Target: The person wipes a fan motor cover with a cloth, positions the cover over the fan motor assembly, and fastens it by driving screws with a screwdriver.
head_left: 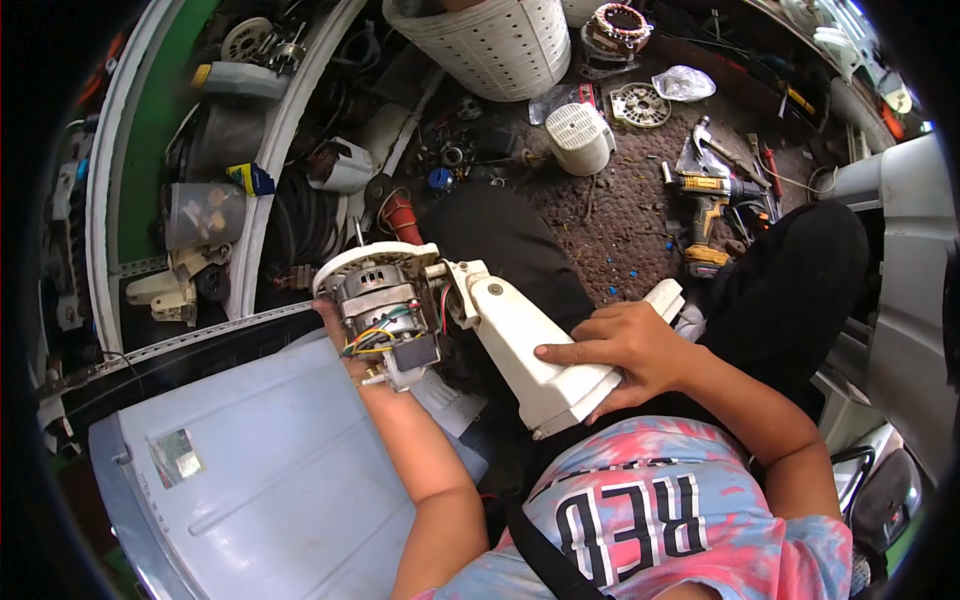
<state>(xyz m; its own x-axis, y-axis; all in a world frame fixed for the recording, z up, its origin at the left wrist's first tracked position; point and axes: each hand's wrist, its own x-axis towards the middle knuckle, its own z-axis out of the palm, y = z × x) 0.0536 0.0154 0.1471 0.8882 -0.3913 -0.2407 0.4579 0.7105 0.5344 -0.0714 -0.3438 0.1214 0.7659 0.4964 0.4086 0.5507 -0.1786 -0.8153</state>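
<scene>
An exposed electric fan motor with coloured wires, a dark capacitor box and an upright shaft is attached to a white plastic fan stand. My left hand grips the motor from its left and underneath; most of the fingers are hidden behind it. Around the stand's wide lower end, my right hand is closed, thumb on top and other fingers over the far edge. The stand slants from the motor down toward my shirt, over my legs. A pale round cover plate sits at the motor's shaft end.
A pale blue panel lies at my left, beside metal shelving with parts. On the rough floor are a cordless drill, a hammer, a white vented motor cover and a round vented plate. A perforated white basket stands beyond.
</scene>
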